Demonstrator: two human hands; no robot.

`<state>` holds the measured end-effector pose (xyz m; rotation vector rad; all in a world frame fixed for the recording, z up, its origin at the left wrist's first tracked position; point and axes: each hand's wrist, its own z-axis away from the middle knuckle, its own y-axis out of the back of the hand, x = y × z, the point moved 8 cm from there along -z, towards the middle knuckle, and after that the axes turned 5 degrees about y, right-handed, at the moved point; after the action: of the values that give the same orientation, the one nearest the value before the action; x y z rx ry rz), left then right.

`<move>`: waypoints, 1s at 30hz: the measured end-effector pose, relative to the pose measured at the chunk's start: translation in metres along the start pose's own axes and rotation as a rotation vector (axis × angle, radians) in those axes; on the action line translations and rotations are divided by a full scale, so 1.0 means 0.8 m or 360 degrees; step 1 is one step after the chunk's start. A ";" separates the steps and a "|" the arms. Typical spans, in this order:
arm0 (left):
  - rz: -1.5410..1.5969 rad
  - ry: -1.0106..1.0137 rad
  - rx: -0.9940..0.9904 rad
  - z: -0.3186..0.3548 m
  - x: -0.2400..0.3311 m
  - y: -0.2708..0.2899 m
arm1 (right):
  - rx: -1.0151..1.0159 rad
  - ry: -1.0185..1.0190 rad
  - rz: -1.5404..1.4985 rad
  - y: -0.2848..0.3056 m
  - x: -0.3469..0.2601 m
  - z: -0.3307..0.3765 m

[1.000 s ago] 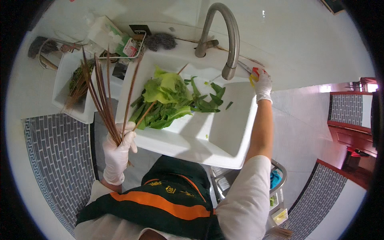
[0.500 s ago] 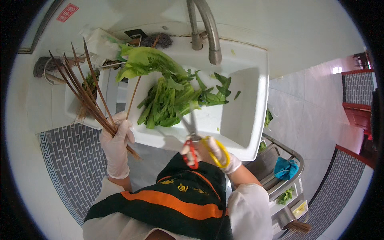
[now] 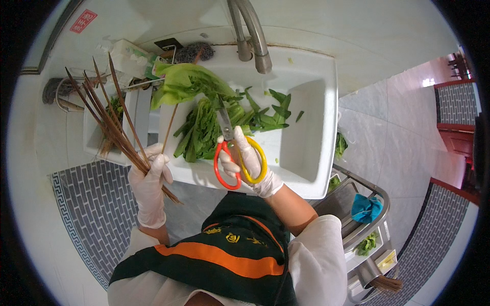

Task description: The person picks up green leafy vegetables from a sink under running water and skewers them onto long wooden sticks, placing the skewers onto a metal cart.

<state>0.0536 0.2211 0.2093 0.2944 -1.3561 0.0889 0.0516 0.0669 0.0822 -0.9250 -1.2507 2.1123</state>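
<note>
My left hand (image 3: 148,191), in a white glove, is closed around a bundle of long brown skewers (image 3: 122,138) left of the white sink. One thin skewer (image 3: 170,130) stands apart from the bundle and leads up to a large light-green lettuce leaf (image 3: 191,84), its tip showing beyond the leaf. In my gloved right hand (image 3: 250,155) are scissors (image 3: 225,124) with one red and one yellow handle loop. Their blades lie close together, tips at the leaf's right end. Below that leaf, more leafy greens (image 3: 201,127) lie in the sink, cut pieces (image 3: 278,109) to their right.
The white sink (image 3: 320,130) has a metal faucet (image 3: 263,60) at its back. A scouring pad (image 3: 196,51) and a bottle (image 3: 127,56) stand at the back left. On the right are a metal-railed cart (image 3: 383,204), a blue cloth (image 3: 366,208) and a metal container of sticks (image 3: 368,274).
My right hand has moved forward and left with the scissors, up to the lettuce leaf. The blades, parted before, are now close together. My left hand has hardly moved.
</note>
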 end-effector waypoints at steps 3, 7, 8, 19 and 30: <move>-0.0013 -0.0009 -0.0007 -0.003 -0.001 0.001 | 0.0103 -0.0014 0.0060 0.015 0.002 0.010; -0.0047 -0.0042 0.0016 -0.007 -0.002 0.006 | 0.0423 0.0048 0.0123 0.058 0.005 0.019; -0.0055 -0.0042 0.0027 -0.007 -0.002 0.006 | 0.0402 0.0080 0.0075 0.063 0.007 0.027; 0.0015 -0.0043 -0.0079 -0.002 0.000 0.006 | -0.0231 0.0229 -0.0018 -0.010 -0.024 0.036; -0.0111 -0.0015 -0.0003 -0.002 0.002 0.005 | 0.0234 0.0232 0.0104 0.010 -0.045 0.025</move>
<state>0.0545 0.2255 0.2108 0.3408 -1.3537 0.0281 0.0586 0.0264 0.0924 -1.0460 -0.9916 2.1129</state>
